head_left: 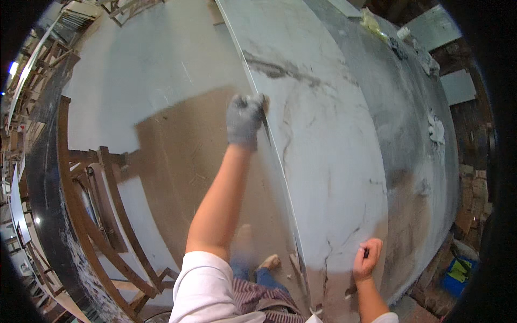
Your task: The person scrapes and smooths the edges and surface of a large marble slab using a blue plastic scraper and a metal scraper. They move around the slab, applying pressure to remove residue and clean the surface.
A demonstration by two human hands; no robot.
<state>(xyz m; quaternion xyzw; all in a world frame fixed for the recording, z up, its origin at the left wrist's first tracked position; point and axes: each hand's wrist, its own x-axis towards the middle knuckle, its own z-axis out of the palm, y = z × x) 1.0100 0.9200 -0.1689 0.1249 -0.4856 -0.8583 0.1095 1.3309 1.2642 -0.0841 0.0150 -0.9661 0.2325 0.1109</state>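
Observation:
A large grey-white marbled stone slab [323, 140] lies flat in front of me, with dark veins and cracks across it. My left hand [245, 119], in a grey work glove, grips a small block or pad pressed against the slab's left edge [269, 145]; what it is exactly I cannot tell. My right hand [367, 257] is bare and rests on the slab's near part, fingers curled around a small dark object. My left arm stretches far forward along the edge.
A wooden rack frame [102, 215] stands at the left below the slab. Dusty concrete floor [151, 81] spreads beyond the edge. White rags [435, 129] lie on the slab's right side. Blue and yellow items [458, 272] sit at the lower right. My foot [267, 262] shows below.

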